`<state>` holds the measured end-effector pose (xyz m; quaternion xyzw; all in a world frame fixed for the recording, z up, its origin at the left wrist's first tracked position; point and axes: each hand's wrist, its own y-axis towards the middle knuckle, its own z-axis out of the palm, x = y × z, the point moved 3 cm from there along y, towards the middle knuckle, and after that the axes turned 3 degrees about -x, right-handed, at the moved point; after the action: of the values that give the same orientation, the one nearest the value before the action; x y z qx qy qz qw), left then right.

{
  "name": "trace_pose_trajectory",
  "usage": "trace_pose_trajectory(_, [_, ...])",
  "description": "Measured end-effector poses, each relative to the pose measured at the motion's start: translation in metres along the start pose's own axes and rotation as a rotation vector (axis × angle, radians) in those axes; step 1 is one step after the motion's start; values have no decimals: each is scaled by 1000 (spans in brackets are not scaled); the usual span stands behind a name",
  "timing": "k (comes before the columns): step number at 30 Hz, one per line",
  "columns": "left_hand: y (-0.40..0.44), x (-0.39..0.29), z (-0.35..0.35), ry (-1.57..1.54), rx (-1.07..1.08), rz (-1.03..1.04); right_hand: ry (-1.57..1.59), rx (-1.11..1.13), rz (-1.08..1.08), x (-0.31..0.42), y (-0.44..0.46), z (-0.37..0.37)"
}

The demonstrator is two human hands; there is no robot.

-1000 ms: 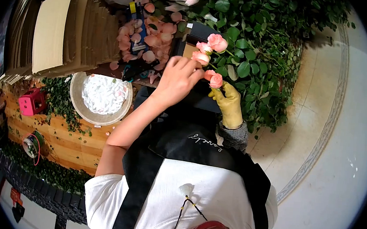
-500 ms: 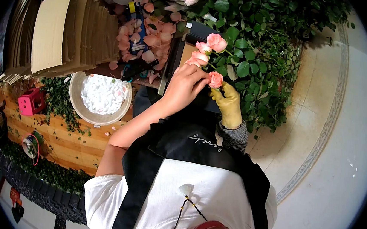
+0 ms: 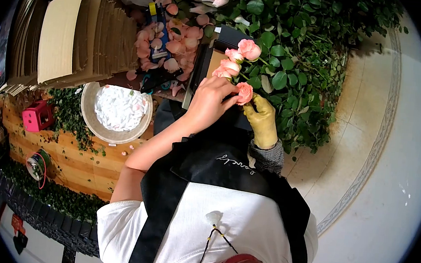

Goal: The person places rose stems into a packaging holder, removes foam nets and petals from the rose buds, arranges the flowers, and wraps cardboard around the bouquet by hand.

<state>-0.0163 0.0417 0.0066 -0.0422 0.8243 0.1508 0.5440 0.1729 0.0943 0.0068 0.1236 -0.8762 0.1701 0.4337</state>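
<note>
My left hand (image 3: 212,99) is bare, its thumb and fingers closed on the left edge of a pink rose (image 3: 244,93). My right hand (image 3: 260,116), in a yellow glove, has its fingers closed just below the same bloom, seemingly on its stem, which is mostly hidden. Beyond my left hand, several pink roses (image 3: 229,66) lie over a dark box with a brown panel (image 3: 216,61). The uppermost rose (image 3: 249,49) rests by the green leaves.
Leafy stems (image 3: 303,79) are heaped on the right. Loose petals (image 3: 177,45) surround a blue tool (image 3: 162,33). Stacked cardboard sheets (image 3: 60,35) stand at left, above a round tub of white pieces (image 3: 118,109). A pink stool (image 3: 37,116) is farther left.
My left hand has come down from the laid roses to the held rose. That rose has shifted slightly left and down, and its loose outer petal no longer shows.
</note>
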Motion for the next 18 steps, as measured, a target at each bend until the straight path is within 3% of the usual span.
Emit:
trace_pose_trajectory(9, [-3,13,0,-5,-19,15,27,55,153,10,0,-1])
trace_pose_trajectory(12, [5,22,-20,192,-195,1,-9,94,164,17,1,-4])
trace_pose_trajectory(14, [5,37,-41,192,-325,-229,-64,129,171,23,4,-7])
trace_pose_trajectory(16, [2,41,-59,340,-262,-298,-543,190,-334,43,8,-10])
trace_pose_trajectory(18, [0,41,-59,400,-151,-386,-696,230,-383,62,8,-14])
